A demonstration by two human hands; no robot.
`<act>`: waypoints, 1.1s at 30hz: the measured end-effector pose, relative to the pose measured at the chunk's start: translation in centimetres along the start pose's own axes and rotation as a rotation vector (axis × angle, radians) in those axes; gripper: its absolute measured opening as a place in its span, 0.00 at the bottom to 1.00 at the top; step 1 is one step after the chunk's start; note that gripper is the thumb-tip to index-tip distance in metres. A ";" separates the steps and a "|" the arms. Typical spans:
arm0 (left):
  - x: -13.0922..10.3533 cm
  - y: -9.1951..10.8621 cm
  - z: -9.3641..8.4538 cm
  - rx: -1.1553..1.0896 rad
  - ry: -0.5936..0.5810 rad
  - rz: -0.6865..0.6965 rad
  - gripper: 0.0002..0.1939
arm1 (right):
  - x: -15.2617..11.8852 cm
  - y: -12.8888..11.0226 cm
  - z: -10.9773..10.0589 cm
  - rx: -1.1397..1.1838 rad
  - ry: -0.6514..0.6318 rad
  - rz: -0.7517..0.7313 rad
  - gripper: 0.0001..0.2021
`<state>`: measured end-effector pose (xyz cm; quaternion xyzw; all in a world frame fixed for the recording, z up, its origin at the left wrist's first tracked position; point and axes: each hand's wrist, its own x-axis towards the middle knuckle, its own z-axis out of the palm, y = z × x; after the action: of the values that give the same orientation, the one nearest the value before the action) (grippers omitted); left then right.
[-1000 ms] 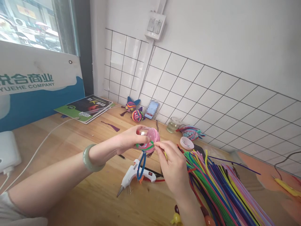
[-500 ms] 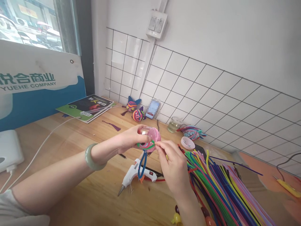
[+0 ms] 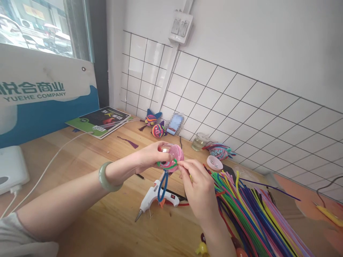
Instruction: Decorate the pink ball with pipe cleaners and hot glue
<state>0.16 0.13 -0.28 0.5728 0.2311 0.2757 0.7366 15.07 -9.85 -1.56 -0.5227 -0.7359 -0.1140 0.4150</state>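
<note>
My left hand (image 3: 158, 155) grips a round ball (image 3: 179, 152), partly clear and partly covered in pink and green fuzzy strips. A blue pipe cleaner loop (image 3: 162, 189) hangs from the ball's underside. With thumb and forefinger together, my right hand (image 3: 197, 180) pinches at the ball's right side, at the end of a green pipe cleaner (image 3: 173, 163). Below the ball a white glue gun (image 3: 151, 197) lies on the table, its nozzle pointing to the lower left.
Many coloured pipe cleaners (image 3: 252, 210) lie at the right. Along the wall are two wrapped figures (image 3: 158, 130), a phone (image 3: 174, 124), a glass jar (image 3: 199, 141), a striped fish-like figure (image 3: 219, 151) and a pink bowl (image 3: 214, 163). A book (image 3: 103, 119) and white power bank (image 3: 12, 169) lie left.
Both hands keep their hold on the ball and hardly move. The whole view has shifted slightly.
</note>
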 end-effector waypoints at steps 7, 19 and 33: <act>0.1 -0.1 -0.1 0.018 -0.044 0.001 0.16 | 0.0 0.0 0.0 -0.017 0.006 -0.016 0.10; 0.1 0.0 0.1 0.033 -0.007 -0.008 0.17 | -0.1 0.1 0.1 -0.057 0.009 -0.038 0.11; 0.2 -0.3 -0.1 0.019 -0.025 -0.019 0.18 | -0.2 0.3 0.4 -0.057 0.003 -0.039 0.11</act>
<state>0.32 0.30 -0.56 0.5808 0.2298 0.2591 0.7367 15.13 -9.62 -1.98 -0.5199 -0.7417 -0.1438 0.3986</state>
